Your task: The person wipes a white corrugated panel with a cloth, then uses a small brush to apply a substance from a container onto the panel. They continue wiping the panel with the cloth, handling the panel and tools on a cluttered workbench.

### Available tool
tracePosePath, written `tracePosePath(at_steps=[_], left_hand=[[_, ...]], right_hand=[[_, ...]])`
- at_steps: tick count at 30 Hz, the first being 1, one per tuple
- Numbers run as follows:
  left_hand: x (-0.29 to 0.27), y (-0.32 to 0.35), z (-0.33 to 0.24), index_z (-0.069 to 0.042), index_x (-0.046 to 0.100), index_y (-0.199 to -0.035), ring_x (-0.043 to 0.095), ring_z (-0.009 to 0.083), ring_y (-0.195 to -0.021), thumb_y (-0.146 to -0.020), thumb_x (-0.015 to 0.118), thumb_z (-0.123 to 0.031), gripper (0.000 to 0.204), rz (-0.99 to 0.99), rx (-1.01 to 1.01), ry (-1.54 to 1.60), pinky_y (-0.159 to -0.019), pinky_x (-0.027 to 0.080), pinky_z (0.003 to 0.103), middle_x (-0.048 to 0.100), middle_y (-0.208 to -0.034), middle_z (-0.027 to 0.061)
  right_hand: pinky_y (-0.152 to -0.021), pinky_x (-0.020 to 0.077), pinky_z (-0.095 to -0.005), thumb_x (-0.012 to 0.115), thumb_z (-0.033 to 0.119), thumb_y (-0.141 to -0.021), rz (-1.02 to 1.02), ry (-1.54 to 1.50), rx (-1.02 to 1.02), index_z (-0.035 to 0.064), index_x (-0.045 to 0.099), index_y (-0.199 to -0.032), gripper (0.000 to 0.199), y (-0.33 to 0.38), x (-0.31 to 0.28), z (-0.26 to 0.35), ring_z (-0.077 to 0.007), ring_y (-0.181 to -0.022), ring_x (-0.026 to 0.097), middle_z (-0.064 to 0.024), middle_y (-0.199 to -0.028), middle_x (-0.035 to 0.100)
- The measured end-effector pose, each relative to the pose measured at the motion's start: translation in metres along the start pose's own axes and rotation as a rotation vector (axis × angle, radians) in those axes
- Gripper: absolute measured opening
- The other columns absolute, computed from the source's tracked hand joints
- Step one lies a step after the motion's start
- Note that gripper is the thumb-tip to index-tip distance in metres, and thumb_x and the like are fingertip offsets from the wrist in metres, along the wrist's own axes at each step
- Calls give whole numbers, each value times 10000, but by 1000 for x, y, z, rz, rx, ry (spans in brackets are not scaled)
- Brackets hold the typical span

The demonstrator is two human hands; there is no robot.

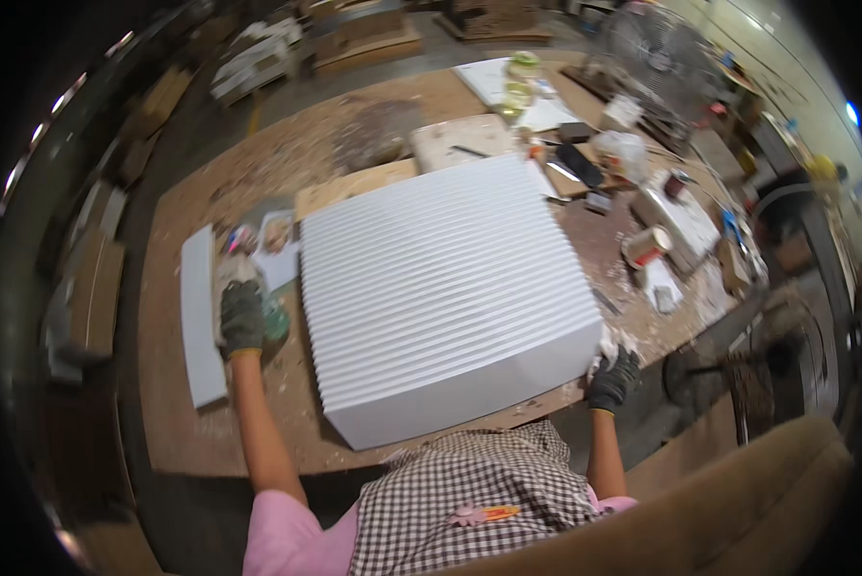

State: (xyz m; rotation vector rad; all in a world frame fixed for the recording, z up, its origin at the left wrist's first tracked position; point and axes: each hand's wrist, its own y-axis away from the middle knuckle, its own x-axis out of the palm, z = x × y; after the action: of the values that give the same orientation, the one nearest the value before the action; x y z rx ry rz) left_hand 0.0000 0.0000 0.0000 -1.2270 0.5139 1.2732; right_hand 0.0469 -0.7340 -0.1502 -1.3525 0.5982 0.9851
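A large pale grey ribbed panel, box-like with a smooth front side, lies on the wooden worktable. My left hand, in a dark grey glove, is over the table left of the panel. Its fingers are blurred, and a whitish item with a pink-and-blue end lies just beyond them. Against that hand's right side is a translucent green container. At the panel's near right corner, my gloved right hand is closed on a crumpled white cloth.
Left of my left hand lies a long pale strip. A white tray sits beyond it. On the right are a paper cup, a white block and a plastic bag. A large fan stands at the far right.
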Motion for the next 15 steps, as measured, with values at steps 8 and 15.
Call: tracePosePath(at_steps=[8,15], left_hand=[[-201,-125,-107,-63,620,-1076,556,321,-1050,-868,536,-148,239,-167,256,271,-943,422,433,618,-1070,149],[-268,-233,-284,-67,631,-1024,600,332,-935,-818,631,-113,211,-600,665,544,-845,484,420,624,-1018,148]], right_hand=[[-1057,309,-481,654,257,-765,81,36,479,153,505,-1333,596,-21,-28,19,-376,-1242,432,-218,-1306,497],[-1056,313,-510,577,413,-814,145,67,471,173,553,-1281,526,-12,-28,-3,-339,-1235,462,-146,-1296,532]])
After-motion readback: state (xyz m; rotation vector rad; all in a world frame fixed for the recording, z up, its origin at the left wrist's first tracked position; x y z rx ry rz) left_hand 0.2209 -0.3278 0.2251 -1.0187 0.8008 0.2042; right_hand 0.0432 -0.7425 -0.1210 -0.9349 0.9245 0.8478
